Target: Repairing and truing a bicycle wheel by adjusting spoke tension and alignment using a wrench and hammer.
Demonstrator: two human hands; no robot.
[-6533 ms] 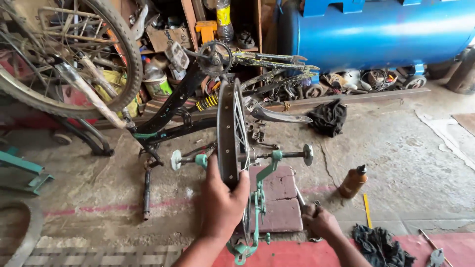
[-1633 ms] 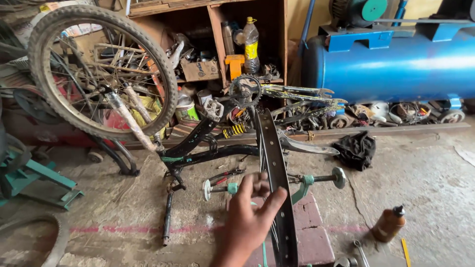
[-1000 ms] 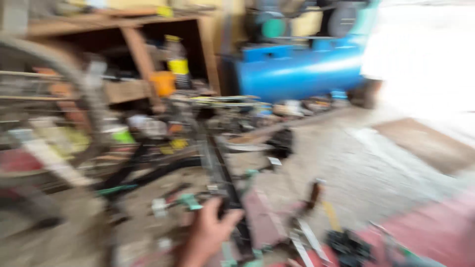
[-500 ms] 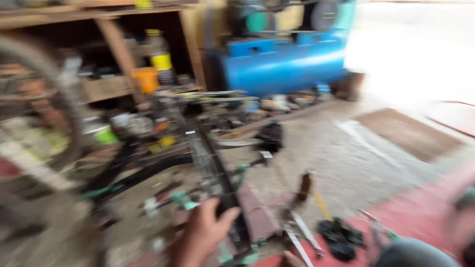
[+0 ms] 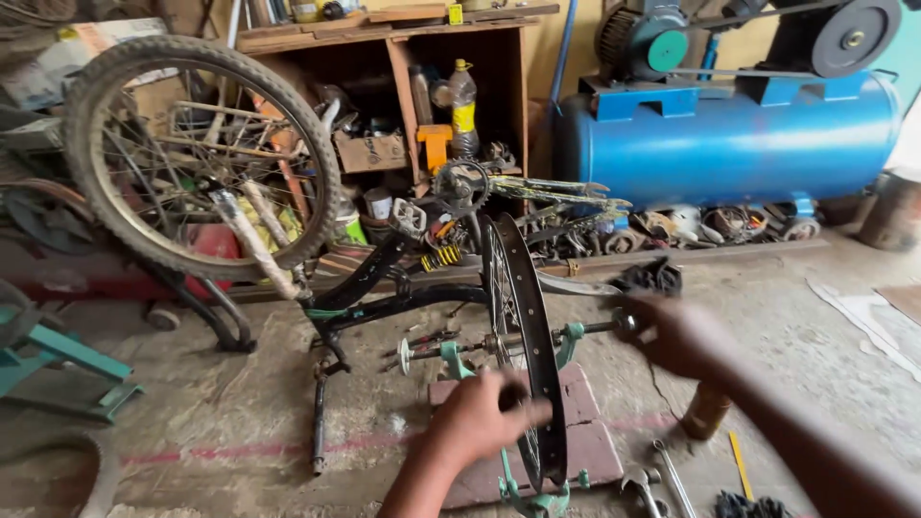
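One bare wheel rim; one tyred wheel; one blue tank; two hands; one yellow-labelled bottle.

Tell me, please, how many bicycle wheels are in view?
2: a bare rim in the green stand, left hand on it, and a tyred wheel upper left. Others may be hidden.

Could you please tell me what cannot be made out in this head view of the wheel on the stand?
- Right hand: motion-blurred at the stand's knob; its grip cannot be told.
- Left hand: fingers blurred against the rim; whether they clasp it is unclear.
- Stand: base cut off by the bottom edge.
- Tools on the floor: partly cut off below.
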